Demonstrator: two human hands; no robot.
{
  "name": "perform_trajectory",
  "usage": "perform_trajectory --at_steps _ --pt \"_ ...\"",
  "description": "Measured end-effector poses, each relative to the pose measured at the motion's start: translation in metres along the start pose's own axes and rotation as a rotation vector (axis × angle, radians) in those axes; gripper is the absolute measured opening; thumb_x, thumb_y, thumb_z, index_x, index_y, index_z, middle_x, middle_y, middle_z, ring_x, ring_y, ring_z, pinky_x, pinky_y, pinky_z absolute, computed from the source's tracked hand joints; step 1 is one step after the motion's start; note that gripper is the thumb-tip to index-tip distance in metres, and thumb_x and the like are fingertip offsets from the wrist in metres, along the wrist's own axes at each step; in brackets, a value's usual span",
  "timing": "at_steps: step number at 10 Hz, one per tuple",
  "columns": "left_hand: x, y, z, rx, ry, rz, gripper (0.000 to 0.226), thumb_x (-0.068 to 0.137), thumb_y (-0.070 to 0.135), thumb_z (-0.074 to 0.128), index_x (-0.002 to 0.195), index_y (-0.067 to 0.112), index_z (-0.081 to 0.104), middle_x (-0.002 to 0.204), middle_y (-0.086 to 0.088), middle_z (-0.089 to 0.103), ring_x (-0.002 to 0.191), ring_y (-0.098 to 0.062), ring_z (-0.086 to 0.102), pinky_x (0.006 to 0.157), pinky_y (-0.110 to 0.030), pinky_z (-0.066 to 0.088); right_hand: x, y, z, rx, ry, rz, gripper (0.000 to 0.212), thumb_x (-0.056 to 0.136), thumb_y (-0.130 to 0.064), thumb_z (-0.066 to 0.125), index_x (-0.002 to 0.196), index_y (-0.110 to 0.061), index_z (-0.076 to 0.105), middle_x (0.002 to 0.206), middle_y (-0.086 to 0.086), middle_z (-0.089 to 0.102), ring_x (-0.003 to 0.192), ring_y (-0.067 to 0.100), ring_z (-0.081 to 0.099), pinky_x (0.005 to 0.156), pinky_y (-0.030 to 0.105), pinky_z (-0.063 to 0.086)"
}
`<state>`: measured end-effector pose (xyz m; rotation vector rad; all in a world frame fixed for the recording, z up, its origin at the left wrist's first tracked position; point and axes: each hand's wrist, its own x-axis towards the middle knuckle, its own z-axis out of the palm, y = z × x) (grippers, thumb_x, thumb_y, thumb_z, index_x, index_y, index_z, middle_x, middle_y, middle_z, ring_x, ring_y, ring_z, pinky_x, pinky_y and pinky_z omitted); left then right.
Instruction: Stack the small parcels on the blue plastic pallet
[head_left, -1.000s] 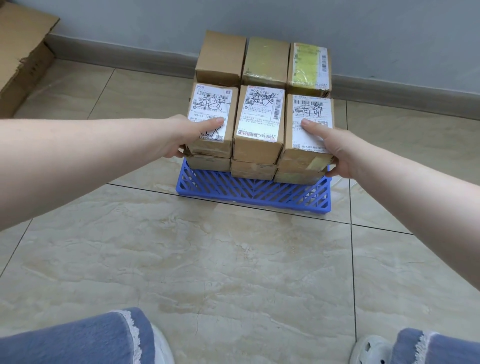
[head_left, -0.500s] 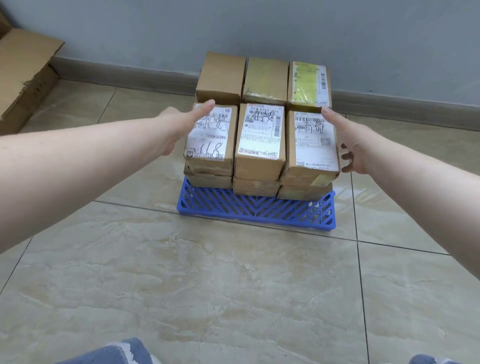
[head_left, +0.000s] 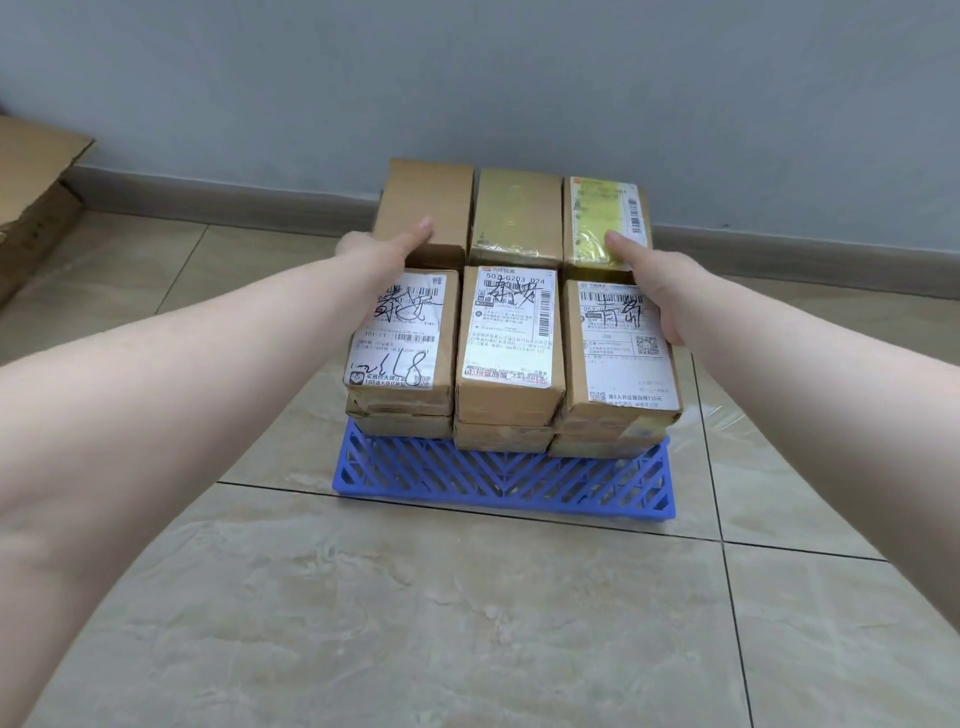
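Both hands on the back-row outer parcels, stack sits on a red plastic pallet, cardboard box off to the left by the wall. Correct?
Not quite: the pallet is blue, not red, as the head view shows. The rest holds: the left hand is on the back-left parcel, the right hand on the back-right parcel, and the cardboard box sits left by the wall.

front middle parcel (head_left: 509, 343) label: "502-g203 d24" | front left parcel (head_left: 400, 340) label: "101-11", "118"
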<state>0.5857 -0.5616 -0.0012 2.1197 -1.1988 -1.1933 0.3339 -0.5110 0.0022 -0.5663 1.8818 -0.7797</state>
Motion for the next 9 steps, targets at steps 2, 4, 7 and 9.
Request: perform_trajectory --at_steps 2,4,7,9 --pt "0.006 -0.004 -0.001 0.024 -0.031 0.011 0.105 0.07 0.077 0.06 0.152 0.019 0.027 0.141 -0.009 0.05 0.123 -0.034 0.051 0.097 -0.043 0.045 0.001 0.003 -0.002 0.037 0.0 -0.005 0.04 0.082 -0.052 0.069 0.099 -0.019 0.054 0.084 0.002 0.075 0.063 0.017 0.071 0.059 0.031 0.056" --pt "0.003 -0.003 -0.002 0.025 -0.072 0.036 0.104 0.073 0.076 0.058 0.152 0.017 0.026 0.135 -0.008 0.054 0.118 -0.032 0.054 0.083 -0.038 0.041 0.003 0.004 -0.005 0.076 -0.012 -0.001 0.042 0.08 -0.048 0.074 0.103 -0.019 0.054 0.081 0.002 0.076 0.058 0.017 0.072 0.053 0.028 0.056" --pt "0.0 -0.001 -0.003 0.057 -0.051 0.044 0.104 0.072 0.079 0.056 0.15 0.015 0.031 0.134 -0.009 0.054 0.118 -0.032 0.053 0.09 -0.041 0.042 -0.005 0.003 -0.006 -0.016 -0.03 -0.022 0.049 0.081 -0.052 0.07 0.112 -0.018 0.055 0.082 0.0 0.074 0.058 0.015 0.071 0.053 0.027 0.055" --pt "-0.01 0.001 -0.01 0.13 0.016 0.09 0.104 0.073 0.079 0.054 0.15 0.013 0.03 0.119 -0.007 0.057 0.099 -0.025 0.056 0.08 -0.037 0.045 -0.013 -0.003 -0.015 -0.28 0.062 -0.148 0.091 0.076 -0.07 0.062 0.148 -0.02 0.036 0.145 0.007 0.049 0.131 0.032 0.047 0.106 0.05 0.038"
